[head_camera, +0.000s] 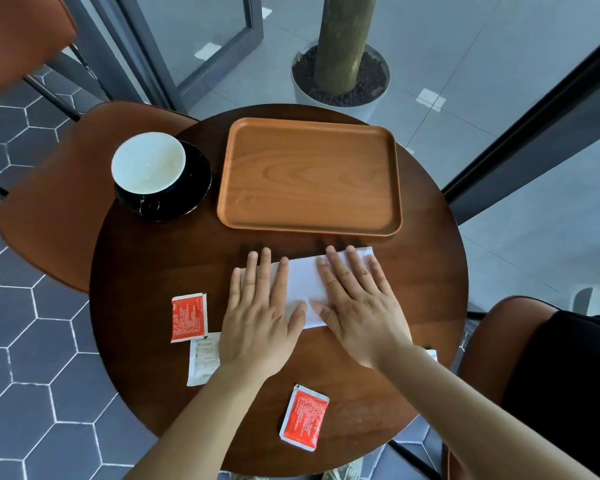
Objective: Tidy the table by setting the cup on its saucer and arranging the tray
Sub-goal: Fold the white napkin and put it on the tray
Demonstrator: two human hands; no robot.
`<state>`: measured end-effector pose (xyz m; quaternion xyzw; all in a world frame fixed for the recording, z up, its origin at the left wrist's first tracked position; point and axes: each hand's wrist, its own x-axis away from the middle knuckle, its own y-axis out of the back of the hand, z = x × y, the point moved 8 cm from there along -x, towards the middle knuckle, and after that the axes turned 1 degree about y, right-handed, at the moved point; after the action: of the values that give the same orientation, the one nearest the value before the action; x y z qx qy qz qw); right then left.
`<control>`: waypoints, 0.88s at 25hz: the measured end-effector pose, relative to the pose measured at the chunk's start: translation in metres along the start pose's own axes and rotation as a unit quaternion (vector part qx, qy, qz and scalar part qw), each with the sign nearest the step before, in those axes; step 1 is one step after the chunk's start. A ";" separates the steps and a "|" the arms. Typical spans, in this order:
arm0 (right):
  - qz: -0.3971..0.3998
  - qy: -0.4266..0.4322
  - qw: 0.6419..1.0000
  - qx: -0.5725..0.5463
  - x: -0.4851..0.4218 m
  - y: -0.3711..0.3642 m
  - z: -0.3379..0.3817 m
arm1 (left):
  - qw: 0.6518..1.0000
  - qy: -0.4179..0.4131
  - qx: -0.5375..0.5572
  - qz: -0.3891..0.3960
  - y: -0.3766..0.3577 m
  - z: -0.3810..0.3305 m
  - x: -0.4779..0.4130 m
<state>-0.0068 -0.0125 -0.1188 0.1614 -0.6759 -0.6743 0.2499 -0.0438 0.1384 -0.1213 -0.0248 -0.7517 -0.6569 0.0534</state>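
Observation:
A black cup with a white inside stands on its black saucer at the table's far left. To its right lies an orange wooden tray with nothing on it. In front of the tray a folded white napkin lies flat on the table. My left hand presses its left end with straight fingers. My right hand lies flat over its right part, fingers spread.
Two red sachets and a pale sachet lie on the round dark wooden table. Brown chairs stand at the left and near right. A potted tree trunk stands behind the table.

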 end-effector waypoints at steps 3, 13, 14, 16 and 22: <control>-0.011 -0.029 1.000 -0.003 0.004 0.000 -0.014 | 1.000 -0.003 0.004 0.000 0.001 0.001 0.001; -0.131 -0.056 0.938 -0.315 0.010 0.056 -0.001 | 0.968 0.150 0.192 -0.058 0.049 0.026 0.017; -0.114 -0.099 0.872 -0.465 0.008 0.056 0.005 | 0.947 0.204 0.241 -0.064 0.051 0.033 0.021; -0.072 -0.169 0.715 -0.674 0.002 0.045 0.026 | 0.916 0.273 0.291 -0.042 0.051 0.039 0.024; -0.063 -0.188 0.622 -0.758 -0.016 0.023 0.055 | 0.904 0.320 0.279 0.054 0.047 0.048 0.008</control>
<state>-0.0215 0.0433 -0.0965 -0.1729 0.0537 -0.9775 0.1079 -0.0488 0.1916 -0.0803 0.1625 -0.8443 -0.3888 0.3311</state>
